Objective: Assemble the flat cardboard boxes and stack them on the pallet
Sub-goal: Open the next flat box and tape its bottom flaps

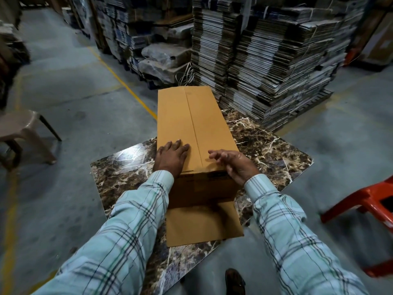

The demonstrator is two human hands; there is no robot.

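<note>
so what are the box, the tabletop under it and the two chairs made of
The long tan box looks like matte corrugated cardboard: plain brown faces, folded flaps, a centre seam. The dark brown veined tabletop has a glossy marble pattern with glare; whether it is real stone or laminate cannot be told. The beige stool and the orange-red chair look like moulded plastic, smooth and single-coloured.

cardboard box on marbled table, left hand flat

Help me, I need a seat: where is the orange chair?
In the head view, the orange chair stands at the right edge, right of the marble table.
</note>
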